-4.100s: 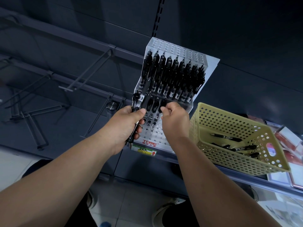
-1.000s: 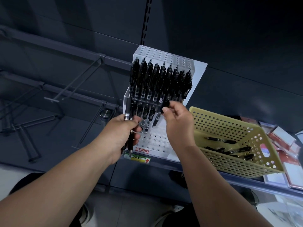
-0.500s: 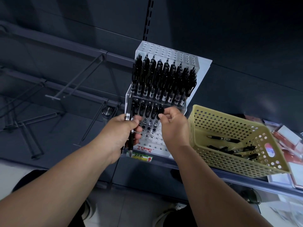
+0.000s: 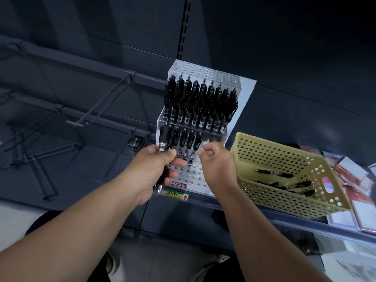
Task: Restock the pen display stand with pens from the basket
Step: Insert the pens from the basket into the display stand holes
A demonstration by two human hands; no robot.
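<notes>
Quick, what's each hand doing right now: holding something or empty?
Left hand: grips a black pen, possibly more than one.
Right hand: fingers curled, nothing visible in them.

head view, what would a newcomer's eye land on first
The white display stand, centre, its upper tier packed with black pens. In front, the left hand grips spare pens beside the curled right hand; a yellow basket sits at right.
</notes>
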